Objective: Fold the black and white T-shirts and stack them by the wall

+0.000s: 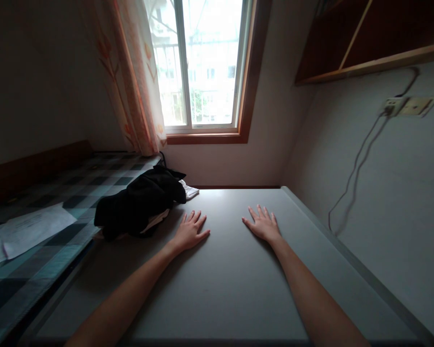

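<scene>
Both hands lie palm down on a grey tabletop (210, 299), with fingers spread and nothing held. My left hand (190, 232) rests just right of a heap of black clothing (141, 200), apart from it. Some white cloth or paper (191, 192) pokes out behind the heap, and a pale piece shows at its lower edge. My right hand (263, 224) lies flat to the right of the middle, with bare tabletop between it and the left hand.
At left, a bed with a checked cover (32, 294) adjoins the table and bears white papers (36, 229). A window (210, 72) with an orange curtain (130, 86) stands ahead. On the right wall are a wooden shelf (376, 62), a socket (394, 106) and a hanging cable (355, 168).
</scene>
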The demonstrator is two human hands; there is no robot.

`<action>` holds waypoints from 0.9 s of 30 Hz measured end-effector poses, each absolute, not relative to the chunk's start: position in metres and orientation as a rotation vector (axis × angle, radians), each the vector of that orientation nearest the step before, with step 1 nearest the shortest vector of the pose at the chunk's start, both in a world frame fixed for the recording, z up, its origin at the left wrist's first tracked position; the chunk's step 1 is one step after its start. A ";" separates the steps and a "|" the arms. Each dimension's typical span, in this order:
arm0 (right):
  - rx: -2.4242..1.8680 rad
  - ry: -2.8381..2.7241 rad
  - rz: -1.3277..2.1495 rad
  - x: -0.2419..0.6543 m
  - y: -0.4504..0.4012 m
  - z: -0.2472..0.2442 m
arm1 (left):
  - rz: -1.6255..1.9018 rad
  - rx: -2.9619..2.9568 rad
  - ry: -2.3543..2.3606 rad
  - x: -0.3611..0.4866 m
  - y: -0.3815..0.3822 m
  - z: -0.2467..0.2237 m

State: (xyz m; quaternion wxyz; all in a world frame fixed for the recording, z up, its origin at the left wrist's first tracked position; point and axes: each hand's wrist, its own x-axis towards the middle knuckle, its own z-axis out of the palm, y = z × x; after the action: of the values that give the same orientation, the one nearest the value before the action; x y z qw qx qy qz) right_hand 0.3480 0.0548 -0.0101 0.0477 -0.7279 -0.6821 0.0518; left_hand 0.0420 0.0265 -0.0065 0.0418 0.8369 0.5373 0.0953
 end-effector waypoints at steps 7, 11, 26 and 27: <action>-2.208 -2.075 0.155 0.349 0.055 -0.011 | 0.290 2.558 1.648 0.042 0.026 -0.006; -2.216 -2.070 0.171 0.348 0.055 -0.010 | 0.292 2.573 1.636 0.041 0.026 -0.007; -2.220 -2.080 0.163 0.349 0.054 -0.009 | 0.451 2.566 1.584 0.038 0.028 -0.011; -2.221 -2.085 0.157 0.349 0.054 -0.009 | 0.526 2.562 1.560 0.036 0.028 -0.010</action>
State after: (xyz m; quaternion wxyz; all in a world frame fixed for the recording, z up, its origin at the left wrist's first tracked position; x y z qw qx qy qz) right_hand 0.3492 0.0540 -0.0093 0.0456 -0.7275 -0.6827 0.0514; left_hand 0.0362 0.0285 -0.0104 0.0482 0.8402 0.5117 0.1727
